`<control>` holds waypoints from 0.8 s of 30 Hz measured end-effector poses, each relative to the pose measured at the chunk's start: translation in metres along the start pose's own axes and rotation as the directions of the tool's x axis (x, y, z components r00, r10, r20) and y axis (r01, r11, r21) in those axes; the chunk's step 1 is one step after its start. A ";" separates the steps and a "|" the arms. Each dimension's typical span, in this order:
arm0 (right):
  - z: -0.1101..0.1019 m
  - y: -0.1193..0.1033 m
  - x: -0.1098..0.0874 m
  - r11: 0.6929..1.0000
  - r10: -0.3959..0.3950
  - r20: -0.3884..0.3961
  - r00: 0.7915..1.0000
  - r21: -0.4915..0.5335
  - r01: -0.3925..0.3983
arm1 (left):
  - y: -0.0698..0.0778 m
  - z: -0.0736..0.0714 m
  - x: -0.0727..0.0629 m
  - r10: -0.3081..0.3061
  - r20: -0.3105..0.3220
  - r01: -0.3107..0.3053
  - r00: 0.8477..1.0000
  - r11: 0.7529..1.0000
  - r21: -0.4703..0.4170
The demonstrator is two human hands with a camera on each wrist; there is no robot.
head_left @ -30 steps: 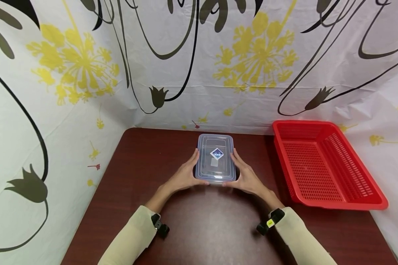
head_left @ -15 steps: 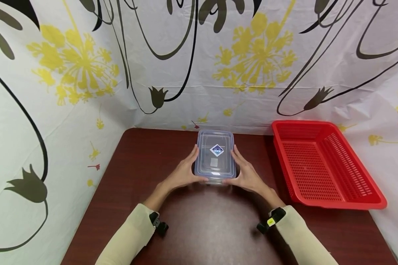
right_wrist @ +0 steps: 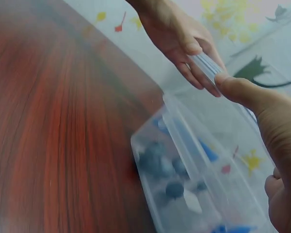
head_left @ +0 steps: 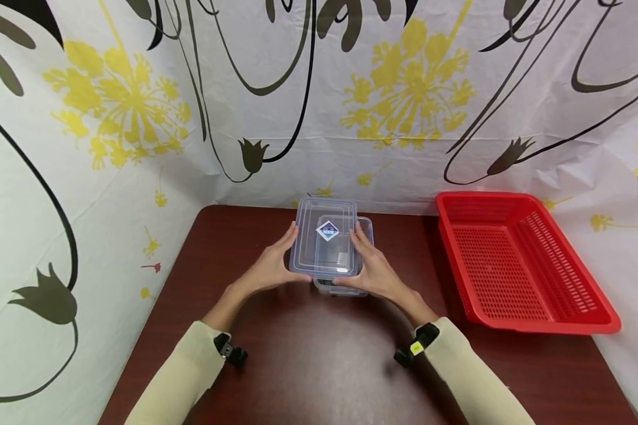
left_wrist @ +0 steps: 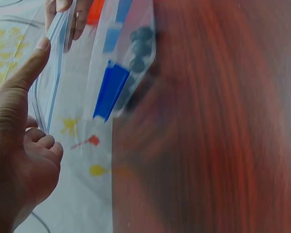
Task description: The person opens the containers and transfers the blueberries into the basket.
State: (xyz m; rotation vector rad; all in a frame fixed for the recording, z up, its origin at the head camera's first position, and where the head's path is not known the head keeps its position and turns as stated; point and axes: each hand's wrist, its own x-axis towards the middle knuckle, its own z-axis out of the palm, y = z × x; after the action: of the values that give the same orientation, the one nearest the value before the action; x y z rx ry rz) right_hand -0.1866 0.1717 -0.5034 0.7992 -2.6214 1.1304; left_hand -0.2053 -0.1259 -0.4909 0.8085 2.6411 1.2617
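Note:
Both hands hold a clear plastic lid (head_left: pixel 308 248) with a bluish rim and a diamond-shaped sticker. My left hand (head_left: pixel 266 265) grips its left edge, thumb at the near corner. On the opposite edge, my right hand (head_left: pixel 380 274) holds it the same way. The lid is raised off a clear plastic container (head_left: pixel 368 229) and shifted left, so it partly covers the container in the head view. Through the container's wall, dark round objects (left_wrist: pixel 141 47) and a blue piece (left_wrist: pixel 110 91) show in the left wrist view. What these objects are, I cannot tell.
A red plastic basket (head_left: pixel 459 277) with slotted sides stands on the right of the dark brown table (head_left: pixel 319 354). White cloth (head_left: pixel 298 118) with flower prints hangs behind the table and along its sides.
The lid has come up off the container and moved left and away, carried by both hands. The container's right side and near edge are now uncovered. The basket has stayed in place.

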 end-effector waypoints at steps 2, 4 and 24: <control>0.005 -0.006 0.006 1.000 0.002 0.001 1.000 -0.003 -0.002 | -0.003 -0.009 -0.002 -0.011 0.000 0.011 1.000 1.000 -0.001; 0.011 -0.011 0.012 1.000 0.000 0.003 1.000 -0.008 0.000 | -0.007 -0.018 -0.005 -0.018 0.001 0.018 1.000 1.000 0.007; 0.093 -0.078 0.062 0.997 0.074 0.032 0.997 -0.018 -0.074 | -0.060 -0.101 -0.055 -0.093 0.040 0.091 0.995 0.995 0.045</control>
State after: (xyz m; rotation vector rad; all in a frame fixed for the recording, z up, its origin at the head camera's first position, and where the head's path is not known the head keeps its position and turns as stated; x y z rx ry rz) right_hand -0.1919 0.0361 -0.4976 0.7293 -2.7048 1.1215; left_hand -0.2154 -0.2549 -0.4772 0.7025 2.6480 1.1559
